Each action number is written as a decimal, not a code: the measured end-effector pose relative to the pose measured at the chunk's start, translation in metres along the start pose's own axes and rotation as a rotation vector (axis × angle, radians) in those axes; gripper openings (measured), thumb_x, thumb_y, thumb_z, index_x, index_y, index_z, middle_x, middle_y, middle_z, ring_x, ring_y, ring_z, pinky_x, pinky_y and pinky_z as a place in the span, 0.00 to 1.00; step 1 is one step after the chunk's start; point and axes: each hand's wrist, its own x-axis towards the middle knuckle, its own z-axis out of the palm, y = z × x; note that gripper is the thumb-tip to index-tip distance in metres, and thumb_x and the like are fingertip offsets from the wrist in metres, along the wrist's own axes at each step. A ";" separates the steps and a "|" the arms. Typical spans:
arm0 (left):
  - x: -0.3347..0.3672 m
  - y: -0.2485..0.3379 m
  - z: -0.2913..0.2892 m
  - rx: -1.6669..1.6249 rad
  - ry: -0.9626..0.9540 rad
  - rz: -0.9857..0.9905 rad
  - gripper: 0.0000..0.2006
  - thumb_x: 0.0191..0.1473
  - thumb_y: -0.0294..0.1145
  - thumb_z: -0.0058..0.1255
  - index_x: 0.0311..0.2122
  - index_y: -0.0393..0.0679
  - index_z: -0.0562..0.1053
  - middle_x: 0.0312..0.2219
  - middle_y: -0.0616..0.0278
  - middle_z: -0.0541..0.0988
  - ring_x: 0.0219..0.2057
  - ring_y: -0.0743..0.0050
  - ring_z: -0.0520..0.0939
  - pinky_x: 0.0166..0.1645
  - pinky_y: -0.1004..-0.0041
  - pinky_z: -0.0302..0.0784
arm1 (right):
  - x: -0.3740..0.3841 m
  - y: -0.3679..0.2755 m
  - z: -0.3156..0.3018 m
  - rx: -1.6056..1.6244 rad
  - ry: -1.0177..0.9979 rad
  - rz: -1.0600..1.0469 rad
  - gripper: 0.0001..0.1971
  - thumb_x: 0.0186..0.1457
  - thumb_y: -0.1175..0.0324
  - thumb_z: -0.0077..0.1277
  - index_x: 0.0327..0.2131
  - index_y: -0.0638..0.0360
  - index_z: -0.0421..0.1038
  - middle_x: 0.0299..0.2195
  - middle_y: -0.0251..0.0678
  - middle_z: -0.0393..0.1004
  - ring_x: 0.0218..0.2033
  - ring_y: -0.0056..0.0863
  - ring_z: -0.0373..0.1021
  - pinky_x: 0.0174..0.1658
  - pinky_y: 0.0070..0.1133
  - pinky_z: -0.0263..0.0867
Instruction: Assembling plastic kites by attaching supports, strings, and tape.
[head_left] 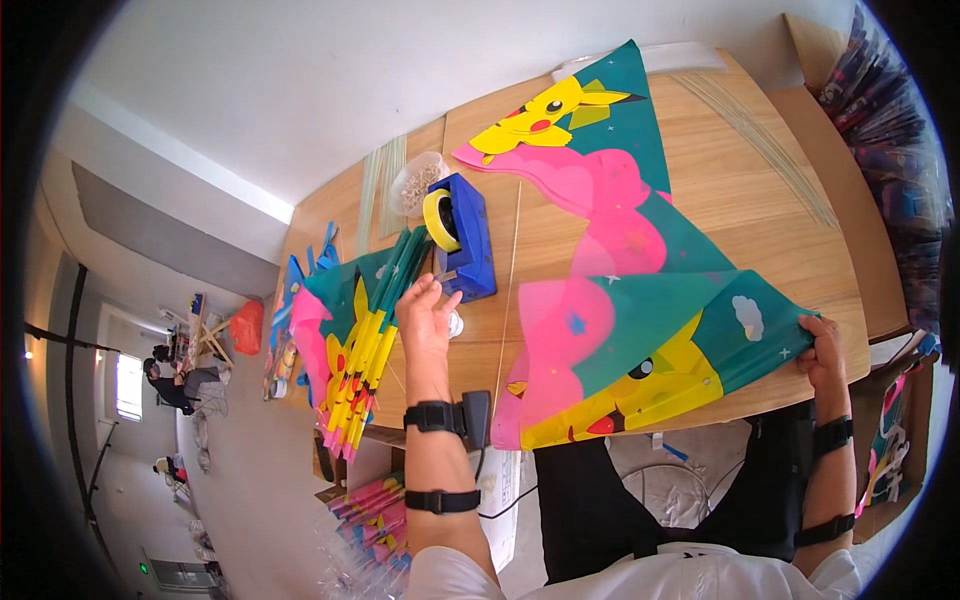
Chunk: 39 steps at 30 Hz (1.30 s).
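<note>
The printed sheet (640, 345), thin and coloured green, pink and yellow, lies at the near side of the worktop (725, 200), reaching its front edge and overlapping a second sheet (620, 190) behind. The right hand (824, 355) has its fingers clamped on the right-hand corner. The left hand (428, 320) is beside the blue tape dispenser (478, 240), its thumb and forefinger apart; whether tape adheres to them is too small to tell.

The step in hand is judged to be drawing tape. Recommended practice: take the strip by its end, tear it cleanly against the cutter and avoid doubling it over. The right fingers should keep the corner flat without stretching it, since film this thin will probably crease. The overlap should be checked before any tape is pressed down.
</note>
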 end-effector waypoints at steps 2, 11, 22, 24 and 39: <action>-0.011 -0.008 -0.002 -0.017 0.091 0.003 0.02 0.51 0.21 0.48 0.30 0.38 0.69 0.31 0.60 0.71 0.35 0.66 0.73 0.45 0.44 0.72 | 0.001 0.001 -0.001 -0.002 -0.002 -0.006 0.09 0.49 0.67 0.52 0.22 0.51 0.61 0.12 0.22 0.58 0.06 0.11 0.48 0.08 0.11 0.42; 0.001 -0.032 -0.015 -0.074 0.036 -0.428 0.04 0.51 0.25 0.48 0.26 0.37 0.68 0.19 0.56 0.71 0.19 0.67 0.71 0.23 0.71 0.65 | -0.015 0.002 0.008 0.117 -0.057 -0.096 0.04 0.54 0.67 0.51 0.28 0.52 0.67 0.15 0.20 0.61 0.08 0.08 0.51 0.09 0.08 0.43; -0.096 -0.026 0.122 0.233 -0.545 -0.111 0.04 0.48 0.22 0.53 0.31 0.40 0.71 0.24 0.65 0.73 0.24 0.79 0.71 0.28 0.79 0.65 | -0.019 -0.003 -0.013 0.027 -0.183 -0.242 0.07 0.49 0.72 0.53 0.34 0.59 0.73 0.26 0.22 0.69 0.22 0.08 0.60 0.20 0.09 0.52; -0.125 -0.024 0.172 0.305 -0.693 -0.148 0.04 0.47 0.21 0.53 0.30 0.37 0.72 0.23 0.65 0.73 0.23 0.80 0.70 0.29 0.81 0.64 | -0.023 -0.005 -0.011 0.093 -0.193 -0.237 0.07 0.48 0.72 0.55 0.33 0.59 0.74 0.24 0.21 0.69 0.21 0.08 0.59 0.20 0.09 0.51; -0.232 -0.113 0.367 0.528 -1.264 -0.189 0.02 0.45 0.22 0.56 0.26 0.38 0.74 0.18 0.73 0.71 0.19 0.90 0.65 0.24 0.86 0.59 | -0.037 -0.007 -0.023 0.363 -0.300 -0.265 0.06 0.50 0.74 0.55 0.33 0.62 0.76 0.20 0.23 0.69 0.19 0.10 0.61 0.22 0.10 0.58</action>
